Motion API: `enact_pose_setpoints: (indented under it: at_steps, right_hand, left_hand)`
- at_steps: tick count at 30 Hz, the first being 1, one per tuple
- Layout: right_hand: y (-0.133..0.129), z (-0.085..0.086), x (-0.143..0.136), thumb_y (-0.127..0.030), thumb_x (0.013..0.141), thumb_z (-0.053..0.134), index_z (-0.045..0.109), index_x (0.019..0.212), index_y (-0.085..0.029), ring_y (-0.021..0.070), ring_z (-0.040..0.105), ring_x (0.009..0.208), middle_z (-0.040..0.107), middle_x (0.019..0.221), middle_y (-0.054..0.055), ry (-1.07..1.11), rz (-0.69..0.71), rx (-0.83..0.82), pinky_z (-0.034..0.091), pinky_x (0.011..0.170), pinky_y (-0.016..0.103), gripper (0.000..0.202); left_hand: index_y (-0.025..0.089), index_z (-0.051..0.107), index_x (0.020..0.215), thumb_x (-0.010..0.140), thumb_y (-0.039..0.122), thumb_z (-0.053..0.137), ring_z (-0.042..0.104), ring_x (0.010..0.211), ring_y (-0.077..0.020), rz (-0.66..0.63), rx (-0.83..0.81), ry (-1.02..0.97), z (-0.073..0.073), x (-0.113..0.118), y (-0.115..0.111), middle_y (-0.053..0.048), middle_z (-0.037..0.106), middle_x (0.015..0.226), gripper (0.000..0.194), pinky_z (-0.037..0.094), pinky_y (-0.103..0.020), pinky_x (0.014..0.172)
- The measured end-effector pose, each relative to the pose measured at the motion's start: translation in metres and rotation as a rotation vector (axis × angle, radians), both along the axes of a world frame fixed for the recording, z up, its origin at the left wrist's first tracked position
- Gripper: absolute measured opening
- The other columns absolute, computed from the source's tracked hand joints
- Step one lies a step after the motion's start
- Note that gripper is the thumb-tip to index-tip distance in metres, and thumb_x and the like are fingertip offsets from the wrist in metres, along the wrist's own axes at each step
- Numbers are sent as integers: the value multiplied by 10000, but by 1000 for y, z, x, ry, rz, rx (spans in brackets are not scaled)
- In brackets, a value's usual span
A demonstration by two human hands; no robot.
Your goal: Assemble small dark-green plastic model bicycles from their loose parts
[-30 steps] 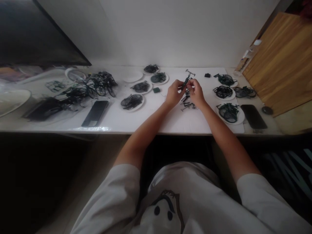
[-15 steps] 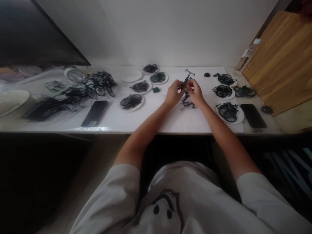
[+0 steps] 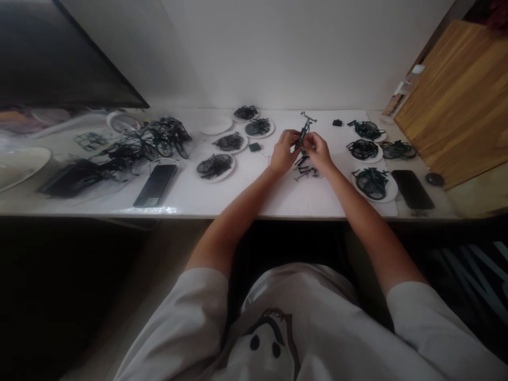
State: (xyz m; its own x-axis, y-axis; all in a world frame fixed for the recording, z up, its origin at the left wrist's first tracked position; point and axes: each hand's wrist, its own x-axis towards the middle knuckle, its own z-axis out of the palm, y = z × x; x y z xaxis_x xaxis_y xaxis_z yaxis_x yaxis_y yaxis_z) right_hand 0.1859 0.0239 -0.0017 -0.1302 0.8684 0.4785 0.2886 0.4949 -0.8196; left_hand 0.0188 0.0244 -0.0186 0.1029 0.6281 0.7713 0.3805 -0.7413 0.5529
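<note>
A small dark-green model bicycle frame (image 3: pixel 304 131) with silver handlebars is held up between my two hands, handlebars toward the wall. My left hand (image 3: pixel 284 152) pinches it from the left, fingers closed. From the right, the fingertips of my right hand (image 3: pixel 317 152) close on its lower part; the exact contact is hidden by the fingers. Below the hands, dark model frame pieces (image 3: pixel 305 169) lie on the white table. A small green block (image 3: pixel 254 147) lies left of my left hand.
White plates of dark bicycle parts stand left (image 3: pixel 232 172) and right (image 3: pixel 391 193). Finished-looking model bicycles (image 3: pixel 164 135) cluster at the left near a phone (image 3: pixel 155 185). Another phone (image 3: pixel 411 189) lies right. A bottle (image 3: pixel 405 92) leans by a wooden board (image 3: pixel 460 100). A small black piece (image 3: pixel 337 122) sits near the wall.
Both hands stay almost in place. The model bicycle frame and the right fingers have shifted very slightly; the hold on it continues.
</note>
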Motion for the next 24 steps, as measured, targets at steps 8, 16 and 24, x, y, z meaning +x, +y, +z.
enact_pose_setpoints:
  at_steps: [8, 16, 24]
  right_hand:
    - [1, 0, 1, -1059, 875, 417, 509, 1046, -302, 244, 623, 958, 635, 1022, 67, -33, 45, -120, 589, 772, 359, 781]
    - [-1, -4, 0, -892, 1010, 473, 536, 1050, -291, 256, 663, 1044, 717, 1134, 97, -38, -2, 41, 604, 991, 446, 606]
    - [-6, 2, 4, -961, 966, 465, 587, 1000, -262, 224, 626, 897, 711, 979, 69, -64, -35, 150, 536, 888, 394, 710]
  left_hand:
    - [240, 632, 1146, 1070, 345, 689, 756, 1143, -173, -10, 17, 12, -7, -1, 7, -103, 692, 1285, 142, 688, -297, 953]
    - [226, 617, 1158, 1057, 269, 688, 765, 1053, -147, -2, 47, 15, -10, -2, 10, -90, 696, 1253, 130, 685, -269, 926]
    - [221, 614, 1144, 1036, 214, 701, 767, 1019, -137, 36, 44, 7, -9, -2, 9, -85, 701, 1228, 139, 678, -216, 845]
